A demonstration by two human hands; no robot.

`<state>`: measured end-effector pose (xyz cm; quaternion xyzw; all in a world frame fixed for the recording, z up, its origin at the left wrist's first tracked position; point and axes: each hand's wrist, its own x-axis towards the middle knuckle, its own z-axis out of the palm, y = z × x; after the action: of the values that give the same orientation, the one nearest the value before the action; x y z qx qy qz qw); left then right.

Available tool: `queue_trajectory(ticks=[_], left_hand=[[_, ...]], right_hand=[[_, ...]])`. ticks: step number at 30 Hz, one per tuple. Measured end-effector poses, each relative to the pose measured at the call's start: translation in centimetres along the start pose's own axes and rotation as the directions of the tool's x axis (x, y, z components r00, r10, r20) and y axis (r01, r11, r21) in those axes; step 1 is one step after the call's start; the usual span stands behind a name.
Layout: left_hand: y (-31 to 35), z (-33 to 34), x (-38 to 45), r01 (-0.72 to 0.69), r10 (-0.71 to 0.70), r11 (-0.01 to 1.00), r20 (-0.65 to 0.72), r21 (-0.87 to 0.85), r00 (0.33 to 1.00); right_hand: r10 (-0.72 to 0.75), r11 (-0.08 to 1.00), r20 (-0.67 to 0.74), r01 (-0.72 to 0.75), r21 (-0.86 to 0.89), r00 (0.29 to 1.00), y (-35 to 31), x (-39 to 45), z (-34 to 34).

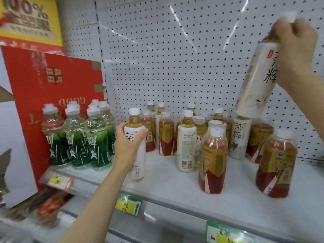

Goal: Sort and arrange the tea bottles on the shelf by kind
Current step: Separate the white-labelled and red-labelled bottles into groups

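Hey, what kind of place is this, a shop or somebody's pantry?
Most likely a shop aisle: a pegboard-backed shelf with yellow price tags on its front edge, and rows of identical tea bottles for sale.

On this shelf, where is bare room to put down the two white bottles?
Bare shelf lies between the left hand and the front red-label bottle, and along the front edge. The back row of mixed bottles is crowded.
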<state>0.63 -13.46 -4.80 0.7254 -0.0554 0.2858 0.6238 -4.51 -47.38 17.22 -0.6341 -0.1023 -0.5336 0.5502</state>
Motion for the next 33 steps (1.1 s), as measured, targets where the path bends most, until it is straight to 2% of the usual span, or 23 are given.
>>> queue_trajectory(ticks=[4,8,11,15,18,21,23,24,26,27,29,31,33], left_hand=[[-1.7,-0.5,2.5,0.023,-0.022,1.0,0.137,-0.005,0.99],[-3.8,-0.5,5.0,0.022,-0.015,0.999,0.226,-0.026,0.974],[-4.5,-1.0,6.6,0.05,-0.04,0.999,0.311,-0.022,0.95],[-4.9,-1.7,8.7,-0.001,0.004,1.0,0.399,-0.007,0.917],[-3.3,-2.2,9.8,0.02,0.029,0.993,0.391,-0.12,0.92],[1.0,-2.8,11.9,0.022,0.044,0.968,0.253,-0.25,0.966],[3.9,-2.6,14.7,-0.046,0.085,0.985,0.23,-0.168,0.969],[5.1,-2.3,16.2,-0.095,0.113,0.992,0.261,-0.079,0.959],[6.7,-1.2,18.8,-0.209,0.124,0.963,0.409,0.169,0.904],[6.9,-0.5,19.8,-0.28,0.093,0.909,0.503,0.31,0.859],[6.5,0.9,21.1,-0.431,-0.041,0.738,0.672,0.519,0.739],[5.6,2.0,21.9,-0.508,-0.194,0.636,0.757,0.581,0.623],[4.5,2.9,22.6,-0.494,-0.311,0.636,0.782,0.594,0.54]], right_hand=[[-0.053,0.997,0.059,0.05,0.057,0.997,-3.1,-2.5,2.6],[-0.034,0.998,0.129,0.026,0.061,0.991,-4.5,-6.8,7.1],[0.027,0.998,0.151,-0.035,0.05,0.988,-3.6,-10.3,10.6],[0.139,0.99,0.155,-0.135,-0.036,0.978,-0.5,-15.1,14.6],[0.182,0.976,0.179,-0.154,-0.156,0.967,2.2,-18.9,17.3],[0.22,0.95,0.186,-0.166,-0.266,0.958,4.6,-21.8,19.4],[0.236,0.931,0.181,-0.169,-0.323,0.955,5.7,-23.1,20.6],[0.238,0.929,0.185,-0.168,-0.331,0.954,6.1,-23.6,21.0],[0.242,0.93,0.207,-0.165,-0.33,0.948,6.7,-24.0,21.8],[0.249,0.93,0.215,-0.171,-0.325,0.944,7.0,-24.1,22.1],[0.26,0.931,0.213,-0.186,-0.315,0.942,7.4,-24.2,22.5],[0.255,0.93,0.217,-0.178,-0.321,0.942,7.5,-24.1,22.6],[0.278,0.923,0.237,-0.19,-0.335,0.931,7.4,-23.8,22.4]])
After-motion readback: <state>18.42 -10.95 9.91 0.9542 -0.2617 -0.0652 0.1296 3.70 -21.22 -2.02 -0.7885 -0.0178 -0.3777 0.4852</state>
